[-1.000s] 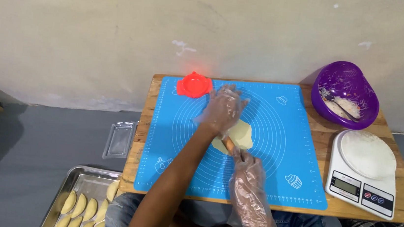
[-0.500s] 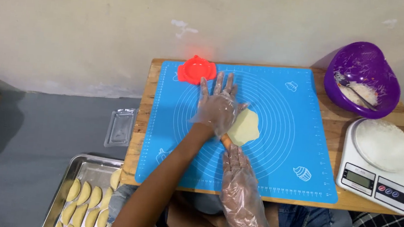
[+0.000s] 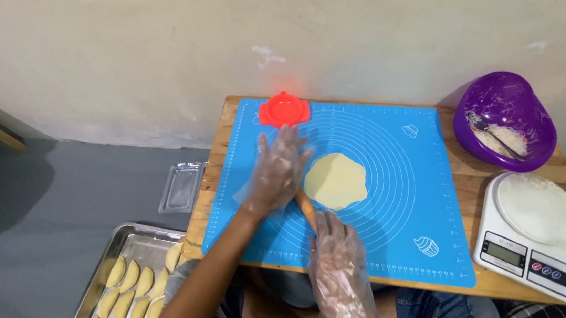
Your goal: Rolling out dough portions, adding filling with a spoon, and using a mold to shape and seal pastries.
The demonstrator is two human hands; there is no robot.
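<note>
From the head camera, most of the wooden rolling pin (image 3: 305, 209) was hidden: only a short brown stretch showed between the two gloved hands, its ends covered by them. The left hand (image 3: 276, 171) lay flat and spread over the pin's far end, fingers extended, pressing rather than clasping. The right hand (image 3: 340, 272) covered the near end, palm down with fingers loosely straight; whether it curled around the pin could not be told. The pin's long axis ran diagonally, from upper left near the left palm to lower right under the right hand. It lay on the blue silicone mat (image 3: 389, 211), just beside the left edge of a flattened pale dough round (image 3: 336, 181), seemingly touching it. A red dumpling mould (image 3: 285, 109) sat at the mat's far corner. The purple bowl (image 3: 506, 118) and white kitchen scale (image 3: 532, 232) stood to the right. The metal tray (image 3: 123, 247) of folded pastries was cut off at the lower edge.
</note>
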